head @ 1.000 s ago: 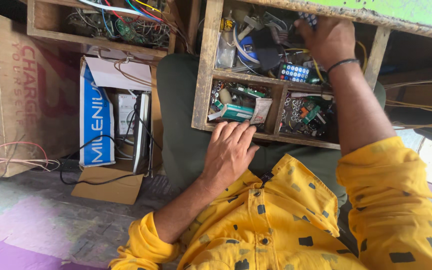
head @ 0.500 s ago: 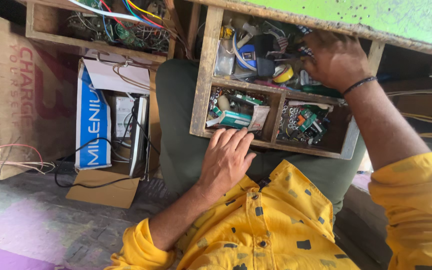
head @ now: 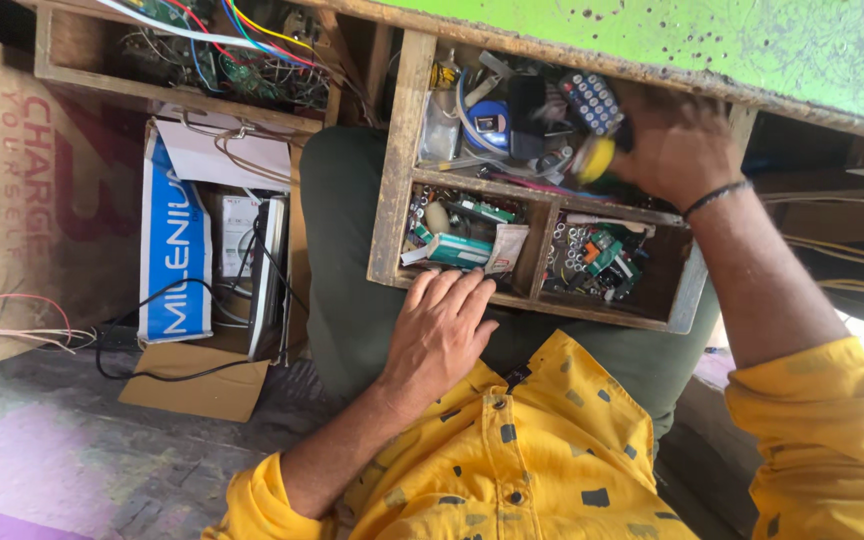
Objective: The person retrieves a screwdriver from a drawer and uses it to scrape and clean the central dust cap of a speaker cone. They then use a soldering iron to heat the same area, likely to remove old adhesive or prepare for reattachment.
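A wooden drawer (head: 392,200) with several compartments of small electronic parts is pulled out over my lap. My left hand (head: 442,335) lies flat, fingers spread, with its fingertips on the drawer's front rim and holds nothing. My right hand (head: 677,150) is in the back compartment, fingers curled around a yellow-ended tool (head: 595,160). Next to it lie a blue-buttoned keypad (head: 592,100) and a round blue tape (head: 492,115). The front compartments hold a small green-and-white box (head: 457,248) and loose green parts (head: 597,255).
The drawer slides out from under a green tabletop (head: 732,50). To the left, another wooden tray (head: 232,60) holds tangled coloured wires and boards. On the floor stand an open cardboard box (head: 187,250) with cables and a large brown carton (head: 22,200).
My right hand has come from the back of the drawer toward the middle divider and closed around the yellow-ended tool. The left hand stays at the drawer's front rim.
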